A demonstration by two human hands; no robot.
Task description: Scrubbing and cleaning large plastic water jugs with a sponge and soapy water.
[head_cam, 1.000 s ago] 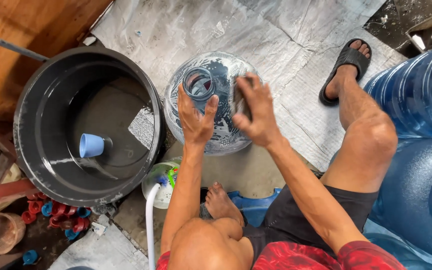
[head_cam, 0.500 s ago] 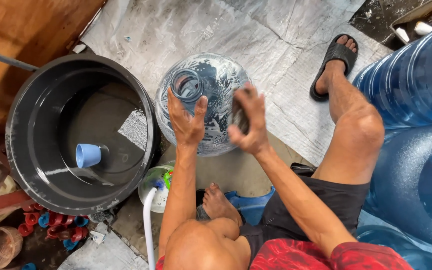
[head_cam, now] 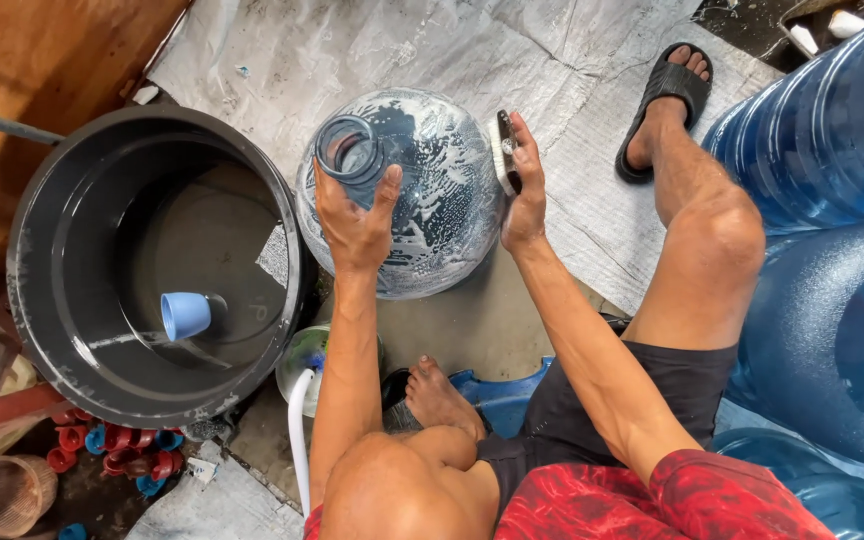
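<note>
From my remote seat, much of the scene is cut off: the stacked blue water jugs (head_cam: 832, 250) run off the right edge of the frame, my own knees and red shorts (head_cam: 652, 500) fill the bottom, and the bristles of the scrub brush (head_cam: 503, 152) are pressed out of sight against the bottle. I cannot make out what lies under the pale green container (head_cam: 307, 365) by the tub, half hidden behind my left forearm.

The clear round water bottle (head_cam: 422, 195) lies tilted on the grey tarpaulin (head_cam: 352, 50) spread over the floor, near its lower edge, its open neck turned toward the upper left. Streaks of white soap foam cover its wall.

My left hand (head_cam: 355, 225) is clasped on the bottle's shoulder just below the neck, fingers spread. My right hand (head_cam: 524, 195) is closed around the scrub brush, holding it against the bottle's right side.

Just beside the bottle on the left stands a large black tub (head_cam: 42, 230), holding shallow water and a small light-blue cup (head_cam: 185, 315) lying on its side. A white hose (head_cam: 299, 430) runs below it. Red and blue bottle caps (head_cam: 117, 455) are scattered at the tub's lower edge, near a small woven basket (head_cam: 7, 495).
</note>
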